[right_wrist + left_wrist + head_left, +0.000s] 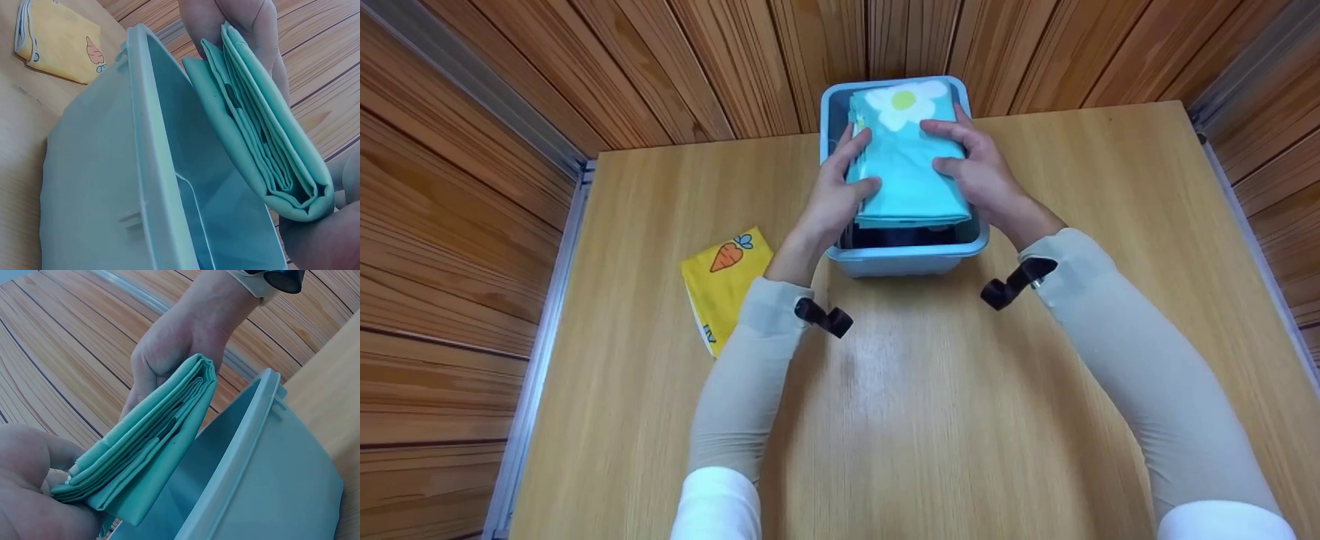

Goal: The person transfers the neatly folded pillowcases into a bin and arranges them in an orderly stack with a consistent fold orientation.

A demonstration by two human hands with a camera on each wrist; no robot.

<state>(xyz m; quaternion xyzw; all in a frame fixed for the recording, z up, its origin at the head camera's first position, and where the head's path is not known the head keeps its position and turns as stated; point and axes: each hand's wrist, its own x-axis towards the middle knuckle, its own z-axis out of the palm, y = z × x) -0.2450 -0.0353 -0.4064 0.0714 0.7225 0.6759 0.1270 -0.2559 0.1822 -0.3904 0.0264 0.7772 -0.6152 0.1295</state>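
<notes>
Over the mouth of a light-blue bin, a person holds a folded turquoise cloth with a white flower. The left hand pinches one long side between thumb and fingers; the right hand grips the opposite side likewise. To the person's left, a folded yellow cloth with a carrot print lies on the wooden tabletop, before plank walls.
</notes>
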